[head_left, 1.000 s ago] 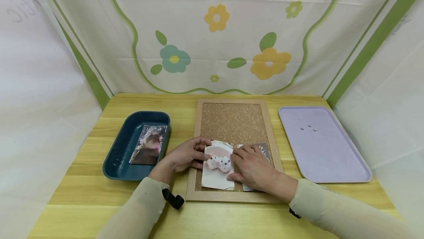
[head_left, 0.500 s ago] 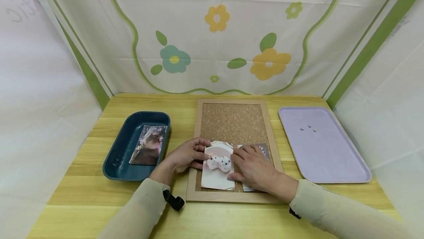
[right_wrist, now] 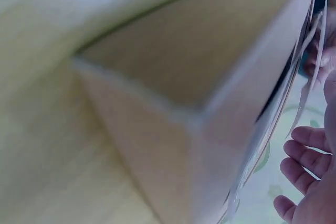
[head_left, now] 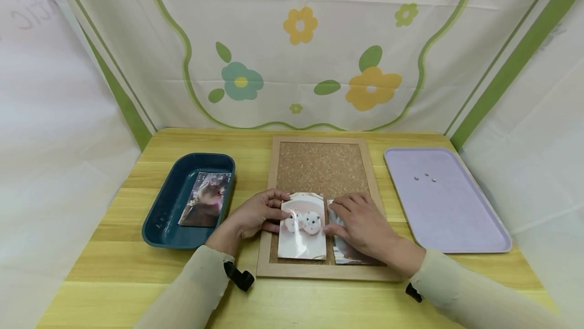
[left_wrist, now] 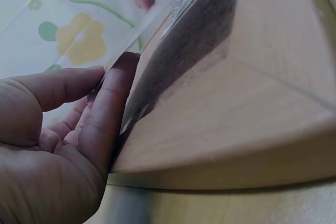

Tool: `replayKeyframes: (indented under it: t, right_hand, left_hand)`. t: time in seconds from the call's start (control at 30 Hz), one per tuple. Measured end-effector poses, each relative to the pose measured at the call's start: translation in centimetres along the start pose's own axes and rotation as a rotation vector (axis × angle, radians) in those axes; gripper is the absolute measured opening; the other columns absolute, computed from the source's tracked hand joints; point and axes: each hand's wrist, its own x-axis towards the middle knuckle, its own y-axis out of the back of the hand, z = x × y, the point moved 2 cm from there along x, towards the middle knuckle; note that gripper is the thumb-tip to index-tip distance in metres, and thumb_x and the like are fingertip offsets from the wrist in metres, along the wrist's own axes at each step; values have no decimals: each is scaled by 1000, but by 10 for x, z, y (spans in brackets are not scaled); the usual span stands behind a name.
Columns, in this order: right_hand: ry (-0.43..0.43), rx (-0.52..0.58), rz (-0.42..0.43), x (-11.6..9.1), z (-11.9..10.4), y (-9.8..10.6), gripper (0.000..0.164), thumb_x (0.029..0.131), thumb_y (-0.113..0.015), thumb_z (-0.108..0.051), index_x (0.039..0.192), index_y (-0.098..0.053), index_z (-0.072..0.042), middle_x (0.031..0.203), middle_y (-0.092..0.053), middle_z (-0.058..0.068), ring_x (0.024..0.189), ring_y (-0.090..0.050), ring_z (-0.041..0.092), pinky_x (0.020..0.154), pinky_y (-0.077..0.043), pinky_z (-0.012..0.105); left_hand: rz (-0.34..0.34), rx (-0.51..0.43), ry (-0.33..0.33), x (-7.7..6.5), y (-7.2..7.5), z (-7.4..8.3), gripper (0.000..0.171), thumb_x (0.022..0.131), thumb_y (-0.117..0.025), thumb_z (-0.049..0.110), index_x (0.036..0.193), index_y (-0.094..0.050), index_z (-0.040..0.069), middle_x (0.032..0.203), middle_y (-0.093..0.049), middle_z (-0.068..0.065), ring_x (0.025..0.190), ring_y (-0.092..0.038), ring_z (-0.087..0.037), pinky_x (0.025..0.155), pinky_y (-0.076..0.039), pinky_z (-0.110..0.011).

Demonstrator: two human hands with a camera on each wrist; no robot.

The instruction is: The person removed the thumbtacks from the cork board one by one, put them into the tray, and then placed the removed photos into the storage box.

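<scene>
My left hand (head_left: 254, 215) pinches the left edge of a photo card (head_left: 301, 245) between thumb and index finger. The card shows two white spotted figures on a pale ground, and it is raised a little off the framed cork board (head_left: 324, 167). In the left wrist view the thumb (left_wrist: 68, 85) lies against the card's edge. My right hand (head_left: 365, 227) hovers over a second photo card (head_left: 347, 254), partly hiding it. Its fingers (right_wrist: 304, 174) are loosely bent with nothing held, and the thumb is close to the first card's right edge; whether they touch I cannot tell.
To the left stands a dark blue tray (head_left: 159, 217) with a cat photo card (head_left: 207, 199) in it. A lilac tray (head_left: 451, 207) to the right bears several small shiny pieces (head_left: 426, 174). A flowered cloth (head_left: 274, 111) hangs behind the table.
My right hand has drawn slightly right, off the first photo card's right edge. That card now tilts differently and catches a glare. The left hand keeps its place.
</scene>
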Motion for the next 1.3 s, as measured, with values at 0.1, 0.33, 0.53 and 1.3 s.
replayKeyframes:
  t: [0.1,0.33,0.53,1.3]
  right_hand:
    - [-54,1,-17,-4,9,3,63,100,-63,-59,129,-72,-4,130,-71,13,122,-63,34,106,-45,56]
    - [-212,21,-61,-18,31,7,58,98,-70,-53,131,-70,-5,132,-68,14,125,-60,37,103,-45,62]
    - [-271,19,-71,-30,41,6,66,94,-71,-59,135,-69,-6,135,-67,16,128,-58,44,102,-44,66]
    - [-284,1,-48,-44,42,-5,73,92,-74,-60,138,-65,-4,135,-67,17,124,-61,43,92,-49,65]
  left_hand:
    - [-5,-17,-1,-2,1,2,44,98,-69,-5,139,-54,4,108,-65,-8,87,-73,-20,71,-66,-37]
    - [-4,-45,-31,-5,2,9,44,99,-67,-5,139,-53,5,111,-64,-8,89,-71,-19,71,-65,-35]
    - [18,-46,-57,-5,5,13,42,99,-66,-4,139,-53,5,109,-63,-7,88,-71,-19,70,-64,-33]
    - [-20,-78,-101,-23,22,39,43,101,-64,-5,140,-51,8,112,-63,-5,93,-71,-17,75,-64,-32]
